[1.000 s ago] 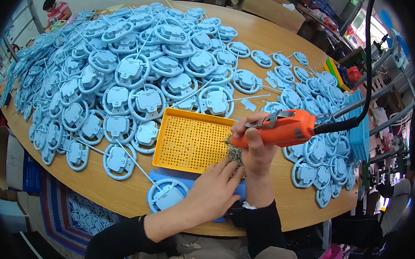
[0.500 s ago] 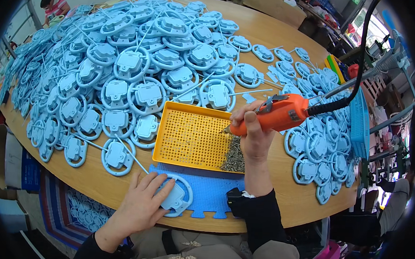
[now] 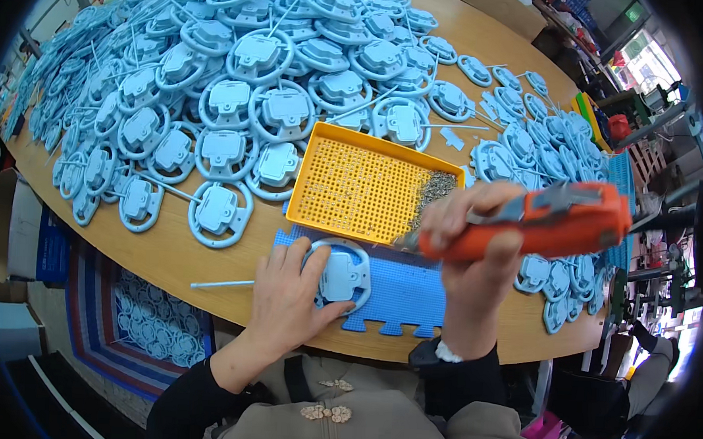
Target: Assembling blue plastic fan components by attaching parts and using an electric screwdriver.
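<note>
My left hand [image 3: 285, 299] lies over a light-blue plastic ring part [image 3: 347, 276] with a boxy centre and a thin rod, its fingers and thumb gripping the rim. The part rests flat on a blue foam mat [image 3: 399, 297], its rod pointing left from under my hand. An orange electric screwdriver [image 3: 561, 230] is in the grip of my right hand [image 3: 477, 242], held nearly level and blurred by motion. Its tip is by the near right edge of a yellow perforated tray [image 3: 301, 193]. Small metal screws [image 3: 432, 193] are heaped along the tray's right end.
A large pile of similar light-blue parts [image 3: 257, 55] covers the table's [image 3: 229, 281] far left. More parts [image 3: 522, 141] lie at the right, beside a blue basket [image 3: 622, 186]. A striped bag [image 3: 96, 309] of parts stands below the table's edge.
The screwdriver has moved from above the tray toward its near edge, right of the held part. My left hand has turned the part, so its rod now points left. The view has shifted.
</note>
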A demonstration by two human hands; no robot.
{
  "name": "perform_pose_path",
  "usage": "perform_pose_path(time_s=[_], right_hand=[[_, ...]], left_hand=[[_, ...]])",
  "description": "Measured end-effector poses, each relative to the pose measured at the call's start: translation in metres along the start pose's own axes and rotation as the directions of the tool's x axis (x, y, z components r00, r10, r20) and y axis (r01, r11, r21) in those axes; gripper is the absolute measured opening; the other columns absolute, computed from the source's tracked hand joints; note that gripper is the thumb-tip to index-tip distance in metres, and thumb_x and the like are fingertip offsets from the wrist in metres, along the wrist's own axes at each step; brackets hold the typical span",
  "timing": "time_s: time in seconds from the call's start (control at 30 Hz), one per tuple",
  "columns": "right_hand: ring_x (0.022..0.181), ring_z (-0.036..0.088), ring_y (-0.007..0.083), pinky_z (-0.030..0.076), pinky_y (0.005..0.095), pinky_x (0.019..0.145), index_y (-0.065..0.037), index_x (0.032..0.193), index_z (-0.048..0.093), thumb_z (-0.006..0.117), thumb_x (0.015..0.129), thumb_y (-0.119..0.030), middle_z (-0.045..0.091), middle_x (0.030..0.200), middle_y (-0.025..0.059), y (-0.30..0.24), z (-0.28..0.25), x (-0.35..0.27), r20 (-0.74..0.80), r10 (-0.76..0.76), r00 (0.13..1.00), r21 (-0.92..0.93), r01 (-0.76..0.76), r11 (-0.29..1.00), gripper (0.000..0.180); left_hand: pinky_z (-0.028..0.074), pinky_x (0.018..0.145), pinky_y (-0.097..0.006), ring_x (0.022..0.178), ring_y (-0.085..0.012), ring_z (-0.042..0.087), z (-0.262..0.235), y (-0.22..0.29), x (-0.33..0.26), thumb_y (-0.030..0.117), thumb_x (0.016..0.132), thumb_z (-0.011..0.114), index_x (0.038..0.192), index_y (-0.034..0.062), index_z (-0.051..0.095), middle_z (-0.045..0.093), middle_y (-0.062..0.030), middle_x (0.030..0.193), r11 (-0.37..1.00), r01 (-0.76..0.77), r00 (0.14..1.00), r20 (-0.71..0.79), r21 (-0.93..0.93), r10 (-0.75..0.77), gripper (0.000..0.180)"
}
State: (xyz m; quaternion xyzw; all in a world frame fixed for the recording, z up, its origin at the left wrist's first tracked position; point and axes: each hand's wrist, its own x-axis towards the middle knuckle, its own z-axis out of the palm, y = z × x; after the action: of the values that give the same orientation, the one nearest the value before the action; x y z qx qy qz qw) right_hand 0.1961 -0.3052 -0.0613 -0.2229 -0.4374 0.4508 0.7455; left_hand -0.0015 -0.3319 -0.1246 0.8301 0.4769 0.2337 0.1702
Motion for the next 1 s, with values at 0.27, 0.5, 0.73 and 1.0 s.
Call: perform_pose_path(time_s=[0.27,0.5,0.73,1.0], right_hand=[[0.063,0.057,0.0161,0.048,0.0302,0.059,-0.003,0.091,0.051,0.076,0.077,-0.031,0.059,0.075,0.0099,0.012,0.017,-0.037,0.118,0.143,0.983,-0.188,-0.119,0.975,0.04],[0.066,0.057,0.0143,0.048,0.0275,0.062,-0.001,0.086,0.053,0.07,0.074,-0.008,0.06,0.073,0.0083,0.011,0.016,-0.039,0.101,0.143,0.985,-0.195,-0.122,0.973,0.022],[0.058,0.054,0.0176,0.046,0.0325,0.055,-0.005,0.096,0.047,0.073,0.082,-0.035,0.056,0.07,0.0097,0.018,0.016,-0.039,0.159,0.131,0.979,-0.318,-0.075,0.945,0.042],[0.059,0.053,0.0183,0.046,0.0321,0.055,-0.005,0.096,0.047,0.074,0.08,-0.033,0.056,0.069,0.0088,0.027,0.011,-0.039,0.227,0.169,0.959,-0.37,-0.076,0.926,0.042]], left_hand=[[0.034,0.084,-0.042,0.101,-0.031,0.046,0.004,-0.003,-0.001,0.04,0.056,0.083,0.112,0.0107,0.058,0.048,-0.0124,0.109,1.0,-0.017,0.999,-0.032,0.019,0.017,0.068],[0.033,0.083,-0.041,0.101,-0.0304,0.046,0.001,-0.002,-0.003,0.04,0.056,0.084,0.111,0.0116,0.058,0.048,-0.012,0.109,1.0,0.001,1.0,-0.014,0.028,-0.001,0.067],[0.032,0.085,-0.041,0.104,-0.0304,0.045,0.002,-0.003,0.0,0.039,0.055,0.084,0.112,0.0118,0.058,0.048,-0.0119,0.11,1.0,0.015,1.0,0.0,0.007,-0.015,0.068],[0.032,0.086,-0.043,0.103,-0.0306,0.046,-0.001,-0.008,0.003,0.039,0.055,0.084,0.112,0.0116,0.058,0.049,-0.011,0.109,1.0,-0.017,1.0,-0.006,0.014,0.017,0.069]])
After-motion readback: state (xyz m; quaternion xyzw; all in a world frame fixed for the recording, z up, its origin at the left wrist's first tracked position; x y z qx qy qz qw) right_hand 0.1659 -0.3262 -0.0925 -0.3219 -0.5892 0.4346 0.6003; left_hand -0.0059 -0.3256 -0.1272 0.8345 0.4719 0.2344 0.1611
